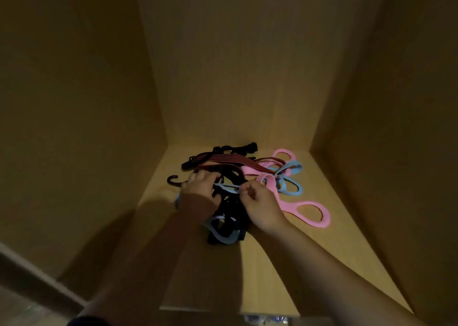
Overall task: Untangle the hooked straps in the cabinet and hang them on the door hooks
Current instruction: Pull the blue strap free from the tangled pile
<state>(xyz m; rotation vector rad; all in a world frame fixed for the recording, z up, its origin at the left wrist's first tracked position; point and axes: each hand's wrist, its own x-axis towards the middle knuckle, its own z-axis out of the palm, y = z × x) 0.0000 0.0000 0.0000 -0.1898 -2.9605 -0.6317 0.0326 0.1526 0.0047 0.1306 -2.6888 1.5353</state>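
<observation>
A tangle of straps lies on the cabinet floor [322, 251]: a red-and-black striped hooked strap [230, 161], a pink looped strap [297, 206], a light-blue looped strap [290, 174] and black straps [230, 216]. A dark hook [173, 180] sticks out at the left of the pile. My left hand [200, 188] reaches into the pile with fingers curled round the dark straps. My right hand [260, 205] pinches a thin light-blue strand [229, 188] stretched between both hands.
The wooden cabinet walls close in on the left [86, 102], back [247, 65] and right [396, 127]. The cabinet's front edge [223, 309] runs along the bottom. The door and its hooks are out of view.
</observation>
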